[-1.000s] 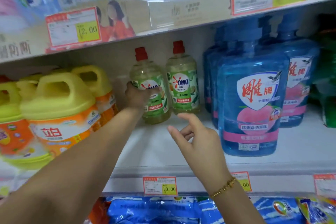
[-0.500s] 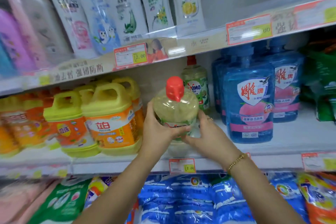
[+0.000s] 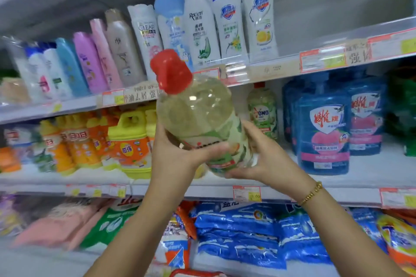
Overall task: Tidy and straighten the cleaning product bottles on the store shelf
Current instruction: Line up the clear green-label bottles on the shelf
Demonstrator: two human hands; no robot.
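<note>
Two forearms and two hands show, all of them bare. One ornament is worn: a bracelet (image 3: 311, 193) of small, round, gold-coloured beads strung close together, lying snug around the right wrist as a thin, shiny band. Just above the bracelet is the right hand (image 3: 267, 159); below the bracelet the right forearm (image 3: 351, 238) runs bare to the bottom edge. Well to the left of the bracelet are the bare left hand (image 3: 177, 155) and left forearm (image 3: 135, 227). Nails are too blurred to describe.
</note>
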